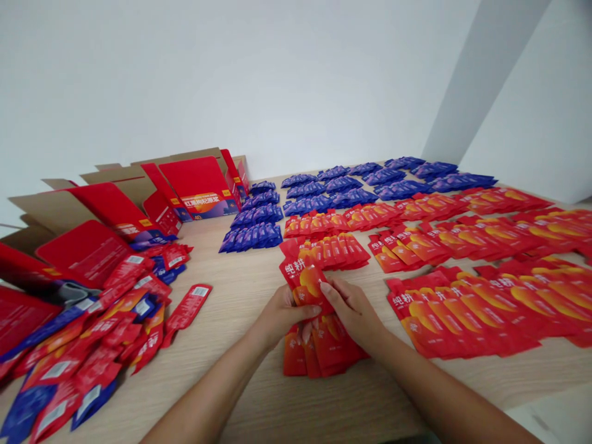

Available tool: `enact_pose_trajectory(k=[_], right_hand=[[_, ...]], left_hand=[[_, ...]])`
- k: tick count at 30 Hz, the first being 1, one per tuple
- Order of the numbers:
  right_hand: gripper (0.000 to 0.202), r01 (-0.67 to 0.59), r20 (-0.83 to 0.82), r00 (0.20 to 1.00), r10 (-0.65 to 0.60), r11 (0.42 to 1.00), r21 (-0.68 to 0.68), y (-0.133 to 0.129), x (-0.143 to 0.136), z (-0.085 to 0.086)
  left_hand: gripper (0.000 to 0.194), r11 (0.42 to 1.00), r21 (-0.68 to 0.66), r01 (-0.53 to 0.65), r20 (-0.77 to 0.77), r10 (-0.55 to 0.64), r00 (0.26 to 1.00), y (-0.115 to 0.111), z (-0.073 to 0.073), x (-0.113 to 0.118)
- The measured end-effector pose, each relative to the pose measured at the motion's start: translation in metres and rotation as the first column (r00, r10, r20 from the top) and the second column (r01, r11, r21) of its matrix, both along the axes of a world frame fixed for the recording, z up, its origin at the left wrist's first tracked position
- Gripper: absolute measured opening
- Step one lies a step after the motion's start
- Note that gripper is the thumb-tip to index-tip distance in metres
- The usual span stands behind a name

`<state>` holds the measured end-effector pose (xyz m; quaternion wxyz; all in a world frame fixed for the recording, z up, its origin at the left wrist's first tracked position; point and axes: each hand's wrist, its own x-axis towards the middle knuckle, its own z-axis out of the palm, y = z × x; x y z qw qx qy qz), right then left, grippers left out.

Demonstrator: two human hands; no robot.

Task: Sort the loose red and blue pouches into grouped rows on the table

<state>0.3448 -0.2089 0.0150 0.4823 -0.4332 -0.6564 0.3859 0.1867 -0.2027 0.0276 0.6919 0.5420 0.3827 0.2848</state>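
The person's left hand (276, 316) is closed on the left edge of a bundle of red pouches (309, 285), its thumb laid across the printed front. The right hand (355, 313) grasps the same bundle from the opposite edge, thumb against the front, most of the other fingers hidden. How hard either hand squeezes cannot be told. The bundle is held to the right of the loose heap of red and blue pouches (118, 333), above the table (231, 283); whether its lower ends touch the wood is unclear. A single red pouch (189, 310) lies just right of the heap, and red cartons (192, 174) with raised flaps stand behind it. Well to the heap's right, past the bundle, are overlapping rows of red pouches (462, 311); rows of blue pouches (303, 206) lie behind and right of the heap.
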Motion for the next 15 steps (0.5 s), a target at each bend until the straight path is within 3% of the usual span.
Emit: enact_pose_trajectory(k=[2, 4, 6, 8, 10, 11, 12, 13, 14, 15], right_hand=[[0.021, 0.002, -0.173, 0.985, -0.010, 0.999, -0.051, 0.004, 0.001, -0.002], [0.034, -0.015, -0.311, 0.950, -0.027, 0.991, -0.132, 0.009, 0.002, -0.005], [0.043, -0.021, -0.335, 0.941, -0.050, 0.979, -0.203, 0.014, 0.004, -0.009], [0.041, -0.018, -0.274, 0.960, -0.053, 0.968, -0.249, 0.017, 0.008, -0.011], [0.033, 0.002, -0.169, 0.984, -0.048, 0.964, -0.265, 0.019, 0.013, -0.010], [0.028, 0.021, -0.107, 0.993, -0.051, 0.964, -0.264, 0.020, 0.016, -0.009], [0.024, 0.046, -0.034, 0.998, -0.057, 0.965, -0.259, 0.021, 0.019, -0.007], [0.021, 0.075, 0.051, 0.997, -0.065, 0.966, -0.249, 0.022, 0.023, -0.005], [0.019, 0.108, 0.146, 0.986, -0.075, 0.967, -0.231, 0.023, 0.027, -0.003], [0.018, 0.143, 0.250, 0.964, -0.089, 0.968, -0.208, 0.024, 0.031, -0.001]], left_hand=[[0.033, 0.985, -0.056, 0.165, -0.085, -0.169, 0.982, -0.001, -0.002, 0.001], [0.031, 0.960, -0.076, 0.270, -0.192, -0.280, 0.941, 0.000, -0.002, 0.001], [0.031, 0.971, 0.063, 0.231, -0.373, -0.192, 0.908, 0.006, 0.001, -0.008], [0.031, 0.927, 0.346, 0.143, -0.592, 0.097, 0.800, 0.017, 0.004, -0.031], [0.031, 0.789, 0.601, 0.129, -0.708, 0.450, 0.545, 0.027, 0.005, -0.066], [0.036, 0.724, 0.672, 0.156, -0.718, 0.586, 0.376, 0.031, 0.004, -0.086], [0.041, 0.695, 0.692, 0.196, -0.722, 0.664, 0.197, 0.033, 0.002, -0.106], [0.046, 0.717, 0.661, 0.222, -0.738, 0.674, 0.021, 0.034, -0.001, -0.124], [0.048, 0.761, 0.606, 0.230, -0.762, 0.639, -0.106, 0.034, -0.005, -0.140], [0.046, 0.803, 0.549, 0.234, -0.786, 0.590, -0.182, 0.032, -0.009, -0.152]])
